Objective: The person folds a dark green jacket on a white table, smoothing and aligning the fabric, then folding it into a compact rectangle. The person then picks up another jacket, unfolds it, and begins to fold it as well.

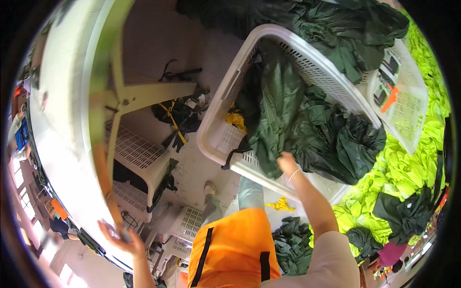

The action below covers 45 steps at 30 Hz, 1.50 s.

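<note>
My right hand (287, 164) is closed on a dark green garment (281, 103), with its fingers pinching the cloth at the near rim of a large white basket (223, 96). The garment drapes back into the basket, over more crumpled green garments (331, 134). At the left, my left hand (126, 241) is beside the white table's edge (98, 182). A small greyish thing shows between its thumb and fingers, too blurred to name.
Dark green cloth (331, 24) lies beyond the basket. A smaller white basket (408, 101) stands at the right, against a heap of neon yellow garments (384, 170). White slatted crates (137, 149) are under the table. Yellow scraps (280, 204) and green cloth (293, 245) lie on the floor.
</note>
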Available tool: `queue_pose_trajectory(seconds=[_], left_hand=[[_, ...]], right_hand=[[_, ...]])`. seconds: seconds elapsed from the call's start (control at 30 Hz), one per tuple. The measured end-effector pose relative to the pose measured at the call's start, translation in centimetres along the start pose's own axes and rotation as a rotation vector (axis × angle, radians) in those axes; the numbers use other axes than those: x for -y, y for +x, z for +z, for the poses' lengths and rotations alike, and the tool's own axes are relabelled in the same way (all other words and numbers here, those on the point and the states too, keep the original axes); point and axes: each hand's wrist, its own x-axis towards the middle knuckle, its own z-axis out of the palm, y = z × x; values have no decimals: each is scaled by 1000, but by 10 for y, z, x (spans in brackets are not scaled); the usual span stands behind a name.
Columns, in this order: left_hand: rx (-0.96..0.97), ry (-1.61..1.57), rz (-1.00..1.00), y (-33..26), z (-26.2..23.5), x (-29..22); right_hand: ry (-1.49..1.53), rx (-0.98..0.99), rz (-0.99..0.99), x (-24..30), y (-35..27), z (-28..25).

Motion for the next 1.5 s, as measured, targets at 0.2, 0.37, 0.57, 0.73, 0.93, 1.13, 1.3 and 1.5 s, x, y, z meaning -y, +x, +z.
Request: queue_pose_trajectory(seconds=[0.2, 0.37, 0.57, 0.73, 0.93, 1.13, 1.3, 1.5], left_hand=[[524, -433, -24, -36, -23, -44], [804, -1274, -650, -65, -74, -97], [655, -1621, -992, -133, -152, -23], [593, -1579, -880, -159, -197, 63], [357, -854, 177, -160, -310, 101], [381, -836, 149, -188, -332, 93], [82, -1534, -404, -237, -356, 133], [-638, -1986, -714, -258, -333, 160]], right_hand=[[380, 806, -406, 182, -276, 62], [570, 1320, -513, 242, -441, 105], [40, 1284, -837, 221, -517, 187], [-439, 928, -951, 194, -554, 184], [-459, 338, -654, 261, -544, 102], [-608, 818, -1365, 317, -628, 239], [-669, 230, -1510, 334, -645, 227], [50, -420, -1535, 378, -606, 143]])
